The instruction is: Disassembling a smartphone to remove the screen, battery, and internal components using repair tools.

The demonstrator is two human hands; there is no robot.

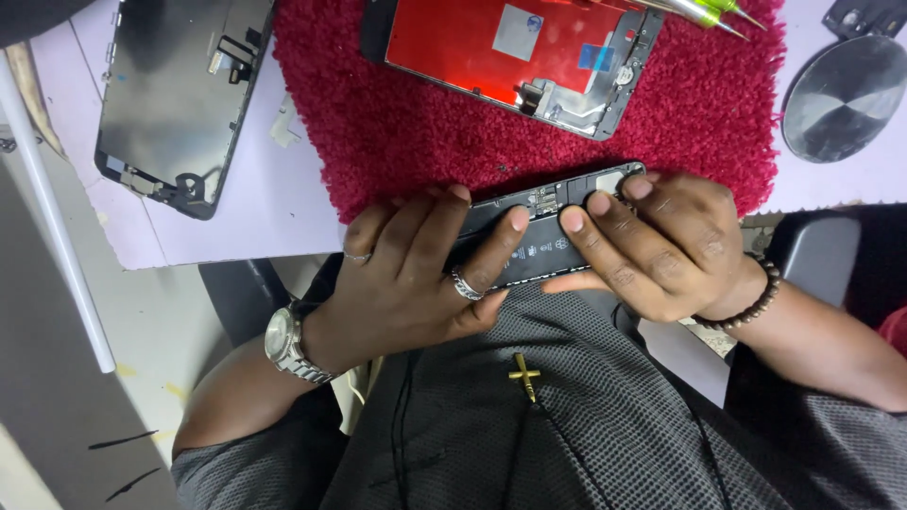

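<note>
Both hands grip one opened phone body (539, 236), held over the lap at the near edge of the surface (283, 208), just off the near border of the red mat (397, 132). Left hand (416, 274) is closed around the left end: its fingers curl over the far edge and face, and its thumb lies along the near edge. Right hand (661, 250) is closed around the right end, with fingertips pressing down on the exposed internals and its thumb under the near edge. Only the middle band of the body shows between the two hands, including the dark battery face. Judged from its form, the body is light, thin and stiff along its length, but fragile: the interior is open, with small connectors and board parts at the far side, and the battery should not be bent or pierced. Smooth metal edges are likely slippery. Best hold is on the long side rails, at each end, keeping pressure off the connectors. Far of the hands, a red-backed screen panel (510, 52) lies on the mat, well apart; a second dark panel (179, 94) lies on the surface at far left.
</note>
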